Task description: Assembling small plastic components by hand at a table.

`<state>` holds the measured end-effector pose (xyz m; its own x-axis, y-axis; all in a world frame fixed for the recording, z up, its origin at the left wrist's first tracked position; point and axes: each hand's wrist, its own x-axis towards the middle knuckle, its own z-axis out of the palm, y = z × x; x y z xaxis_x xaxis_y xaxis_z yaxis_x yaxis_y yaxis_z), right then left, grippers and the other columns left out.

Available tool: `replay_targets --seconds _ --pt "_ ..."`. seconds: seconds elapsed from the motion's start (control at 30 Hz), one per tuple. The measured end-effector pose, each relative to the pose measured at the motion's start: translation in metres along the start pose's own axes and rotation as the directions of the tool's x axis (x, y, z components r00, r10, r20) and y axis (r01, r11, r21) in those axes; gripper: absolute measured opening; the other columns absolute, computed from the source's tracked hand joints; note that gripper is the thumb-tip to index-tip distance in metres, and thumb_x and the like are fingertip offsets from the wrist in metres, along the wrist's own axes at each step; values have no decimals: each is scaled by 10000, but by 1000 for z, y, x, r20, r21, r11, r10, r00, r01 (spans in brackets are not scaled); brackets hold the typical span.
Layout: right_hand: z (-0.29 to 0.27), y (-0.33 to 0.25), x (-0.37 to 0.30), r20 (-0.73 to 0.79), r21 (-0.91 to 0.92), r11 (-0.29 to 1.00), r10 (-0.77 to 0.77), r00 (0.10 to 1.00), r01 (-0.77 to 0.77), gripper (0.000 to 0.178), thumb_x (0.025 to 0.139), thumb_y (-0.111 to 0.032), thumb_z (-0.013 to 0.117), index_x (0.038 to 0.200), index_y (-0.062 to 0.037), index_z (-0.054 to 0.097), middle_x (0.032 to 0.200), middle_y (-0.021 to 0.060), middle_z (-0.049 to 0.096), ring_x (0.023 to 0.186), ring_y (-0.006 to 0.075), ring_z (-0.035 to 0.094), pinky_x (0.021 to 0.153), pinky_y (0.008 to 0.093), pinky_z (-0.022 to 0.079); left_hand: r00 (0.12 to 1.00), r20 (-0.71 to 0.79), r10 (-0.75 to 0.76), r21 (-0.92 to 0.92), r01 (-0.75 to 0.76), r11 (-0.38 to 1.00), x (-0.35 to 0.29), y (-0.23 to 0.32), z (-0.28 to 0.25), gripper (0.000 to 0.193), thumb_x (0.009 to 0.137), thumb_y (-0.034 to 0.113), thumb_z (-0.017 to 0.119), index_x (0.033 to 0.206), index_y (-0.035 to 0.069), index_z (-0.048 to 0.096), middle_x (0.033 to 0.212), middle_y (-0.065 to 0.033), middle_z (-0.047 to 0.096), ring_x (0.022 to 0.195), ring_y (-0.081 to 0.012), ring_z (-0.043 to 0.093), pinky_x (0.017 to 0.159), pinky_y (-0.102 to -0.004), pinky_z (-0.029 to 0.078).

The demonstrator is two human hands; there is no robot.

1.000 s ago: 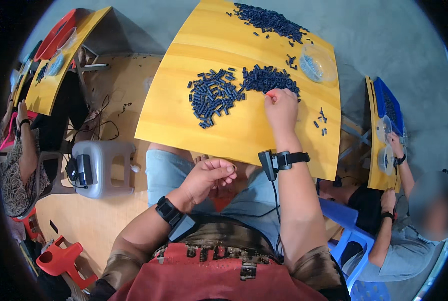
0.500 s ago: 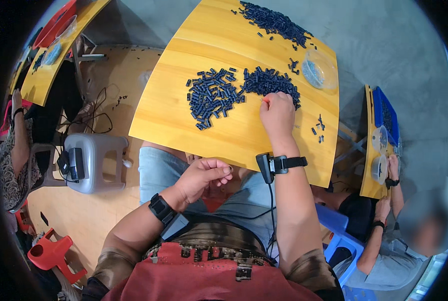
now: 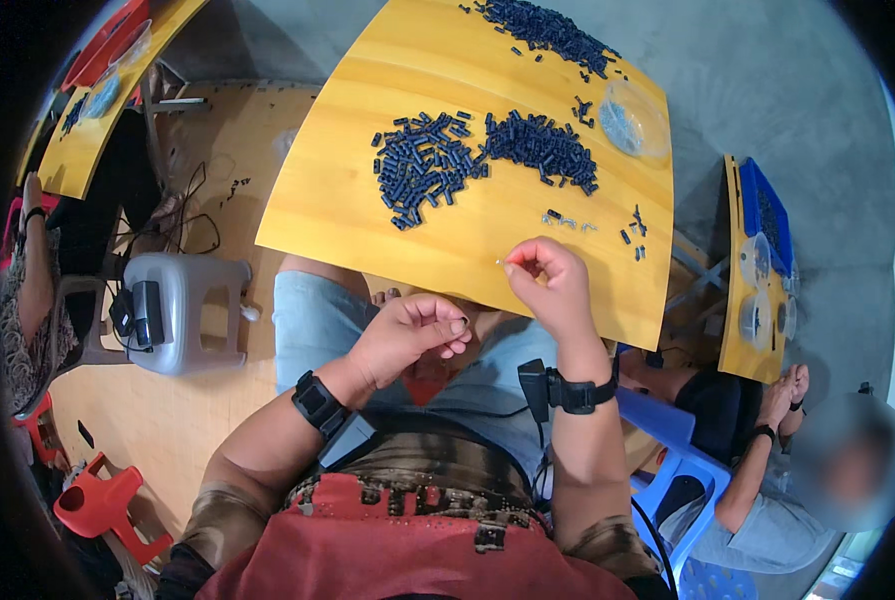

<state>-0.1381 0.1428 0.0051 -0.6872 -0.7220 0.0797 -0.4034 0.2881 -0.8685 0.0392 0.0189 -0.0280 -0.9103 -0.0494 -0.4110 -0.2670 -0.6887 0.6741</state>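
Observation:
My left hand (image 3: 417,338) is closed just off the table's near edge, thumb and forefinger pinching a small black piece (image 3: 463,320). Over that same edge, to its right, my right hand (image 3: 555,288) pinches a tiny pale, shiny piece (image 3: 500,262) that sticks out leftward from the fingertips. Beyond them lie a left pile of short black cylindrical parts (image 3: 422,170) and a right pile of smaller-looking black parts (image 3: 539,150), nearly touching. A few pale, shiny pieces (image 3: 567,222) and one black part (image 3: 554,214) rest between the right pile and my right hand.
The yellow table (image 3: 337,215) also bears a far black heap (image 3: 547,35), a clear round tub (image 3: 647,120) with bluish bits and a few loose black parts (image 3: 634,238). A grey stool (image 3: 182,310) stands left. A person sits right, by a table with a blue tray (image 3: 767,215).
My right hand has drawn back from the right pile toward my body, now with a pale piece at its fingertips. The pale pieces before the pile are uncovered. My left hand stays pinched, barely moved.

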Motion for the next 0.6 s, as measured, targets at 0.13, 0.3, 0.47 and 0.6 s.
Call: replay_targets --seconds 0.13,0.3,0.47,0.6 --pt "-5 -17 -28 183 144 986 56 981 -83 69 745 -38 671 799 -17 633 727 -3 622 659 58 547 616 218 444 999 3 49 39 -49 998 -6 2 4 121 881 99 639 971 22 619 882 -65 674 787 -121 647 682 -231 519" --pt "-1 -14 -56 277 288 926 161 947 -242 64 748 -21 657 804 -17 625 751 -11 605 685 59 538 635 211 439 995 -7 103 68 -102 992 -16 -5 8 134 880 82 634 993 12 634 857 -55 674 767 -112 643 682 -230 521" --pt "-1 -23 -73 205 121 992 -62 977 37 91 712 -26 669 790 -20 623 739 24 613 662 108 563 621 234 455 991 31 127 155 -130 979 -27 -12 17 122 880 100 639 968 16 652 836 -26 672 735 -77 621 681 -219 514" --pt "0 -29 -85 187 82 989 -137 973 124 92 695 -12 662 773 -22 614 718 52 595 657 146 574 620 250 464 990 46 132 164 -137 977 -34 -16 20 121 882 110 640 956 17 661 824 -17 669 721 -64 610 673 -213 507"
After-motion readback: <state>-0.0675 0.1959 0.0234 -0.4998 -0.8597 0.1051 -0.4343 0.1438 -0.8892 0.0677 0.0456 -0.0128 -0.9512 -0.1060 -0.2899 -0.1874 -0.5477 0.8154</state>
